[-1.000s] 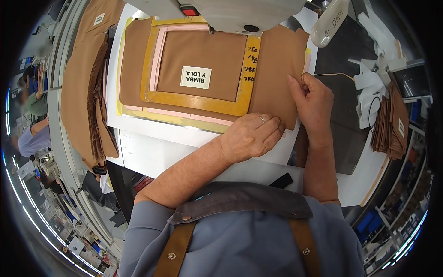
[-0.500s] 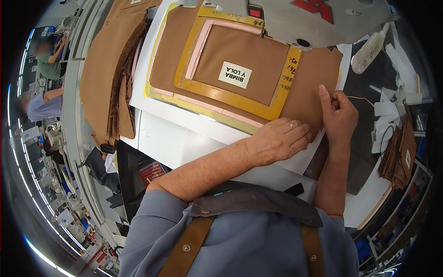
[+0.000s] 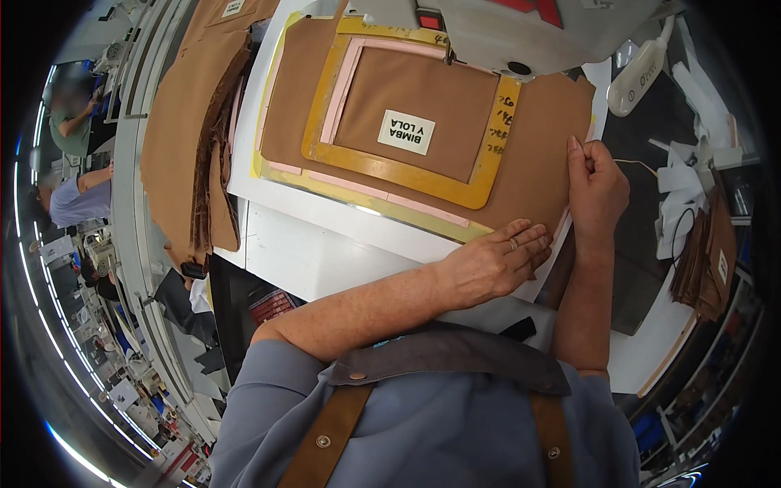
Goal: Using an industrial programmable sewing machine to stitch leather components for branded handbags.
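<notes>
A brown fabric panel point(image 3: 533, 154) lies on a template with yellow and pink strips. A yellow frame point(image 3: 399, 172) with handwritten marks rests on the panel, around a white label point(image 3: 406, 132) sewn or stuck to the brown fabric. At the panel's near right corner lies my left hand point(image 3: 492, 264), a ring on one finger, its fingers stretched out along the fabric edge. My right hand point(image 3: 598, 191) is closed at the panel's right edge, thumb against bent fingers, pinching the border. What lies under the left palm is hidden.
A sewing machine head point(image 3: 521, 32) overhangs the frame's far side. Brown fabric pieces point(image 3: 191, 146) are stacked at left, and more brown pieces point(image 3: 704, 264) hang at right. A white lamp-like device point(image 3: 639, 77) sits at upper right. Two people are in the far left background.
My left fingers have straightened from a looser curl. My right thumb has come down onto the panel's edge. The whole view has shifted slightly.
</notes>
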{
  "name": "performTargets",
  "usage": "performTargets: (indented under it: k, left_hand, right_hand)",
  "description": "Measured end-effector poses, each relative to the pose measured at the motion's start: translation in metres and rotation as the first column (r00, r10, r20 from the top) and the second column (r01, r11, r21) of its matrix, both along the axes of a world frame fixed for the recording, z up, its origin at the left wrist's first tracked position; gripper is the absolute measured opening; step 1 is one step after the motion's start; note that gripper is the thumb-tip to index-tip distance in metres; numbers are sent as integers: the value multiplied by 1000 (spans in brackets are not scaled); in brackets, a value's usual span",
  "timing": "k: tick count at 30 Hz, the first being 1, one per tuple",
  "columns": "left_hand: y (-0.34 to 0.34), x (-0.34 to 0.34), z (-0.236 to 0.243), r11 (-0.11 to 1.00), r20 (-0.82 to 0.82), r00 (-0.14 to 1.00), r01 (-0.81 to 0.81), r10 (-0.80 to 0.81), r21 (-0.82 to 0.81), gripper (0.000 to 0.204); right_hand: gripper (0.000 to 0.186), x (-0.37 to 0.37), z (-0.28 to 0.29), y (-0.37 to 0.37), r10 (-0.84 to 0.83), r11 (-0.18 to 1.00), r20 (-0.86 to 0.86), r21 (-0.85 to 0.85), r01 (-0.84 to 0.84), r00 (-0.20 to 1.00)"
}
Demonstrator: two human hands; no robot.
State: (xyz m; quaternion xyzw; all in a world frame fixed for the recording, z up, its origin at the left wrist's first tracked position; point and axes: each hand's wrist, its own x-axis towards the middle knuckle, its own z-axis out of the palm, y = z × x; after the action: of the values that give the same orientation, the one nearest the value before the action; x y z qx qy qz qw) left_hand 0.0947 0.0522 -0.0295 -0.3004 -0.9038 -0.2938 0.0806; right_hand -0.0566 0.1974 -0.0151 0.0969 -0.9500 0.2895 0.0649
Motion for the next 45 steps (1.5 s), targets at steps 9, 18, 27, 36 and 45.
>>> performTargets:
  k: [9,18,27,36,45]
  left_hand:
    - [5,-1,6,1000,11,1000,18,-18,14,43]
    - [-83,-31,38,919,-20,920,-390,392,60,45]
    - [-123,-58,29,963,142,973,-146,182,-227,59]
    - [-122,-49,25,982,144,973,-172,182,-77,55]
    - [-129,-33,31,987,71,986,-145,149,-62,45]
  right_hand:
    - [32,0,-5,-1,23,1000,-45,13,-22,999]
    - [32,1,-5,2,29,999,-60,25,-27,998]
    - [31,2,-1,-2,34,999,-74,5,-34,997]
    - [30,3,-2,-2,26,999,-63,32,-24,998]
    - [30,1,-3,-1,6,1000,-43,18,-5,999]
